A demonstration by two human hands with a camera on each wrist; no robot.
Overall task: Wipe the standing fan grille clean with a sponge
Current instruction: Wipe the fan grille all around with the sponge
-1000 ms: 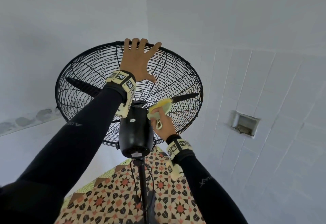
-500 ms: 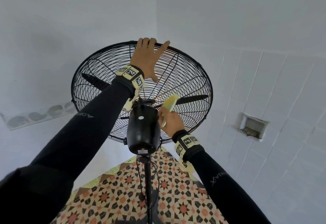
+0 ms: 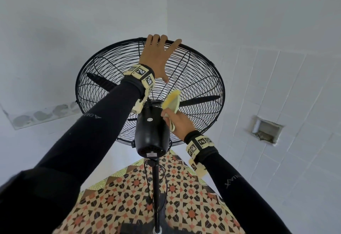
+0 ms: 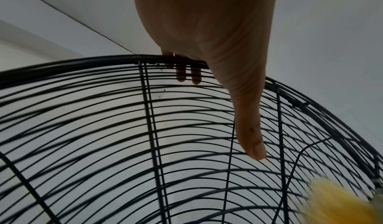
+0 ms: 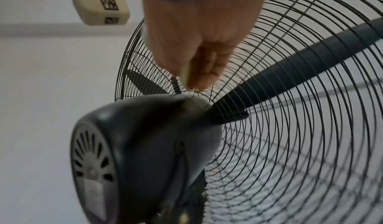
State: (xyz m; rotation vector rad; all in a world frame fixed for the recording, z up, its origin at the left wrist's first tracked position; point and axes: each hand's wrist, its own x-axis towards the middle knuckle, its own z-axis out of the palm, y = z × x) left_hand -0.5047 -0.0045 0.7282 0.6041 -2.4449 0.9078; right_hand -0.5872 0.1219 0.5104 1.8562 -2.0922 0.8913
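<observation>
A black standing fan grille (image 3: 103,78) faces away from me, and I see its rear side. My left hand (image 3: 158,56) holds the top rim (image 4: 82,62). Its fingers hook over the rim and the thumb lies straight on the wires. My right hand (image 3: 178,123) grips a yellow-green sponge (image 3: 172,101) and presses it on the rear grille just above and right of the black motor housing (image 3: 152,132). The sponge (image 4: 339,201) shows blurred at the lower right of the left wrist view. In the right wrist view the fingers (image 5: 207,66) pinch the sponge edge (image 5: 185,75) above the motor housing (image 5: 145,137).
The black fan pole (image 3: 156,187) with a dangling cord (image 3: 147,182) stands on a patterned tile floor (image 3: 184,206). A white tiled wall with a small recess (image 3: 266,129) is at the right. Plain white walls meet in a corner behind the fan. Dark blades (image 5: 300,63) sit inside the grille.
My right hand has moved the sponge slightly up the rear grille beside the hub and turned it more on edge. The left hand has stayed on the top rim.
</observation>
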